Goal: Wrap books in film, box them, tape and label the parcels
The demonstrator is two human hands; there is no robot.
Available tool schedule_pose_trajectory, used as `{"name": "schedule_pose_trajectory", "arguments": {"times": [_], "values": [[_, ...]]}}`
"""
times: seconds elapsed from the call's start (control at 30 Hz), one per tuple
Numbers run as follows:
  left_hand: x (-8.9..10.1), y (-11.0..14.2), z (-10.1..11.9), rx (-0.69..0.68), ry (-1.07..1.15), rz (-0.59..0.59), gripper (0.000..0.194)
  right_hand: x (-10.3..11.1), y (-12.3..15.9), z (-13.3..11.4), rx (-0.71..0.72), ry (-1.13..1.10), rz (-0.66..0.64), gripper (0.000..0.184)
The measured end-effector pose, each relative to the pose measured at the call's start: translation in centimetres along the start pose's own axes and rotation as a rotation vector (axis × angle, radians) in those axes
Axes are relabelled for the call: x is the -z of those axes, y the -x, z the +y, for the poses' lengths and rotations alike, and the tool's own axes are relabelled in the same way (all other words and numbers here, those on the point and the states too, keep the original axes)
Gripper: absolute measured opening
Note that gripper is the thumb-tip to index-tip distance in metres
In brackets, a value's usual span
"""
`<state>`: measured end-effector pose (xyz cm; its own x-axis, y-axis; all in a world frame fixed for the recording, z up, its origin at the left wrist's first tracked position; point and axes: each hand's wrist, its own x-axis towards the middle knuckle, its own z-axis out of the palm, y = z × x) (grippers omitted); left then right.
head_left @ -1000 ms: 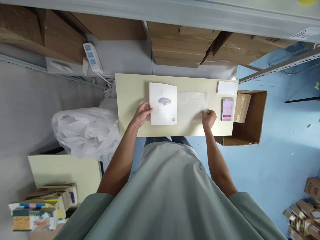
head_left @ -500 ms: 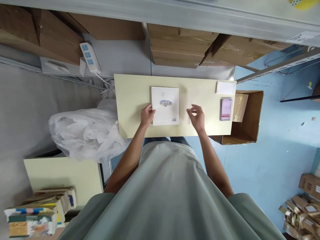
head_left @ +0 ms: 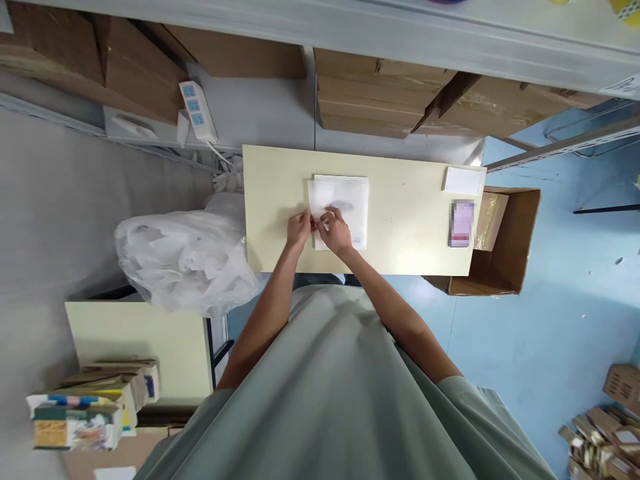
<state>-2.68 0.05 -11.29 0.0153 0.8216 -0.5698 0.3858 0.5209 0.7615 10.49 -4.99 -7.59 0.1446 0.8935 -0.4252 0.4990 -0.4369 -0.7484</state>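
Note:
A white book (head_left: 357, 223) lies flat on the pale yellow table (head_left: 410, 227). Its small blue cover picture looks faded under a thin translucent sheet (head_left: 325, 190), whose left edge sticks out past the book. At that edge my left hand (head_left: 299, 230) is closed in a pinch on the sheet. My right hand (head_left: 336, 231) rests over the book's lower left part, fingers closed near the left fingertips. A small reddish spot shows between the two hands; what the right fingers hold is hidden.
A purple pack (head_left: 461, 223) and a white box (head_left: 464, 180) sit at the table's right end. Beyond stands an open cardboard box (head_left: 520, 240). Left of the table is a bulging clear plastic bag (head_left: 185, 253). A power strip (head_left: 199, 111) and cartons (head_left: 380, 93) are behind.
My right hand has moved left from beside the book onto it, close to my left hand. The cover, plainly visible before, now looks veiled by the translucent sheet.

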Motion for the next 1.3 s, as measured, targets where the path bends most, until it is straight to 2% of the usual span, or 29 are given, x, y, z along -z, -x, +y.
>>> {"name": "schedule_pose_trajectory", "arguments": {"times": [0.07, 0.17, 0.2, 0.27, 0.37, 0.47, 0.53, 0.67, 0.77, 0.87, 0.97, 1.1, 1.2, 1.3], "values": [[0.0, -0.1, 0.0, 0.01, -0.008, -0.003, 0.036, 0.0, 0.0, 0.3, 0.03, -0.006, -0.029, 0.029], [-0.2, -0.3, 0.1, 0.017, -0.088, 0.042, 0.029, 1.3, 0.2, 1.4, 0.076, -0.049, -0.098, 0.022], [-0.2, -0.4, 0.1, 0.022, -0.107, 0.059, 0.025, 2.1, 0.3, 1.9, 0.073, -0.055, -0.075, 0.02], [-0.2, -0.5, 0.1, 0.033, -0.117, 0.081, 0.017, 3.9, 0.5, 3.2, 0.005, -0.03, 0.07, 0.022], [-0.1, -0.5, 0.1, 0.048, -0.109, 0.121, 0.018, 6.3, 0.4, 5.1, -0.203, 0.018, 0.276, 0.031], [-0.2, -0.1, 0.0, 0.052, -0.092, 0.16, 0.033, 7.2, -0.2, 6.2, -0.316, 0.001, 0.28, 0.035], [-0.5, 0.1, 0.1, 0.041, -0.087, 0.17, 0.028, 7.1, -0.6, 6.4, -0.321, -0.011, 0.272, 0.033], [-0.3, 0.4, 0.4, 0.041, -0.095, 0.173, 0.018, 6.2, -1.1, 6.1, -0.312, -0.011, 0.261, 0.035], [1.0, -0.2, 0.7, 0.037, -0.107, 0.156, 0.016, 4.8, -1.7, 5.3, -0.293, -0.006, 0.235, 0.04], [3.6, -1.4, 0.9, 0.006, -0.238, 0.159, 0.014, 2.7, -3.0, 3.9, -0.245, 0.012, 0.206, 0.048], [7.0, -3.2, 0.9, 0.025, -0.386, 0.208, 0.017, -0.3, -5.1, 1.8, -0.18, 0.032, 0.181, 0.053], [11.3, -5.5, 0.6, 0.04, -0.383, 0.288, 0.028, -4.4, -8.1, -0.9, -0.094, 0.075, 0.187, 0.058], [12.9, -6.5, 0.4, 0.016, -0.372, 0.298, 0.03, -6.0, -9.4, -2.0, -0.069, 0.103, 0.213, 0.061], [13.1, -6.8, 0.5, 0.01, -0.355, 0.275, 0.026, -6.1, -9.7, -2.2, -0.095, 0.117, 0.213, 0.06]]}}
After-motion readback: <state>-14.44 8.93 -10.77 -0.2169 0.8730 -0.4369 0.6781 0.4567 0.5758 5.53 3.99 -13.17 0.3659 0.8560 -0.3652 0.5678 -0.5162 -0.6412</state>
